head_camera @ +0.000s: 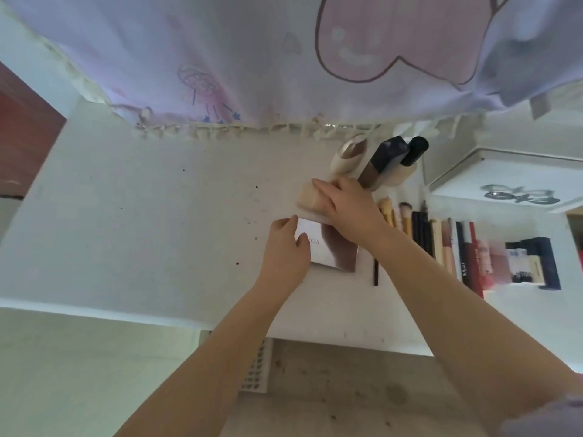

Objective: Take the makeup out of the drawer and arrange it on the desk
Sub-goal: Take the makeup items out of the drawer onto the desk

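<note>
Around the work: three foundation bottles (383, 159) stood at the back of the desk, two with black caps, one pale with a rounded top. To their right, a row of makeup brushes (398, 216), dark pencils (421, 231) and lipstick tubes (473, 257) lay side by side, ending in a dark box (541, 263). A white tin (504, 175) with a grey bow print sat beyond them.

Surface and room: white desk (142, 216), speckled with small dark marks; a pale curtain (252, 58) with pink cartoon prints hung over its far edge. Below the desk edge, the drawer (347, 389) stood open, a perforated white tray (257, 370) at its left side.

Hands: my left hand (285, 247) pinched the left edge of a silver-pink palette (331, 247) lying flat on the desk, thumb on top. My right hand (347, 209) lay curled over a beige compact (310, 197) just behind the palette, gripping it; its far edge neared the bottles.
</note>
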Motion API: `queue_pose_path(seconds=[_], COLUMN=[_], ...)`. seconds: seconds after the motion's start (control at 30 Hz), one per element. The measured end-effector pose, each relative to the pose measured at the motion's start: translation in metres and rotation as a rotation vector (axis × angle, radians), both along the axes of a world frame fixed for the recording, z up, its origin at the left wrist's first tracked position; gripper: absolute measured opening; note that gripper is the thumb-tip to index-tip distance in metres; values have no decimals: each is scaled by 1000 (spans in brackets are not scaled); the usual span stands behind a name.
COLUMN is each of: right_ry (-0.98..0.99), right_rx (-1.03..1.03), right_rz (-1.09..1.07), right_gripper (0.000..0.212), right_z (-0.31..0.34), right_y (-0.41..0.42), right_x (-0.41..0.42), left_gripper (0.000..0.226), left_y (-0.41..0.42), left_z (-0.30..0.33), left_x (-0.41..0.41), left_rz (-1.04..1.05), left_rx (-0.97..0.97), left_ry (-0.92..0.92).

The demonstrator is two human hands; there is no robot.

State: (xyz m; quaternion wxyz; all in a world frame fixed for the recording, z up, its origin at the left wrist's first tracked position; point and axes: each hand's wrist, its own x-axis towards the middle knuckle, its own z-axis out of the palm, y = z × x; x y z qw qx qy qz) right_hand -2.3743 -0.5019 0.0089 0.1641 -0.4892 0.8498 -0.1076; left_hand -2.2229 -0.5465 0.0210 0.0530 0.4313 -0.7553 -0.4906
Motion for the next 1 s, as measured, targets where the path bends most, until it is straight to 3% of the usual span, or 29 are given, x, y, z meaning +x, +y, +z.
queue_pose_path(seconds=[0.13, 0.27, 0.33, 0.4, 0.47, 0.53, 0.77, 0.9, 1.0], right_ry=[25, -240, -401, -577, -733, -846, -1072, -1130, -1281], right_rx=[-191, -398, -281, -25, 164, 255, 76, 97, 126], right_rz=[-3, 49, 93, 17, -186, -404, -866, -819, -862], right_gripper=[40, 33, 38, 41, 34, 30, 18, 13, 6], right_z=[7, 36, 23, -10, -42, -58, -96, -98, -77], right_y=[9, 68, 111, 141, 149, 137, 93, 93, 101], right_x=[14, 87, 141, 186, 214, 227, 248, 248, 241], left_gripper=[36, 36, 39, 36, 35, 50, 66, 62, 54], left_y=[6, 26, 45, 62, 74, 79, 83, 76, 74], left_z=[12, 17, 1, -29, -61, -80, -105, -107, -90], left_x=[24, 91, 137, 173, 190, 192, 186, 192, 199], left_rz=[39, 165, 145, 113, 26, -80, -143, -97, 9], left_rx=[-12, -76, -76, -47, -17, -20, -4, 26, 131], left_ry=[57, 228, 112, -50, -243, -385, -560, -481, -448])
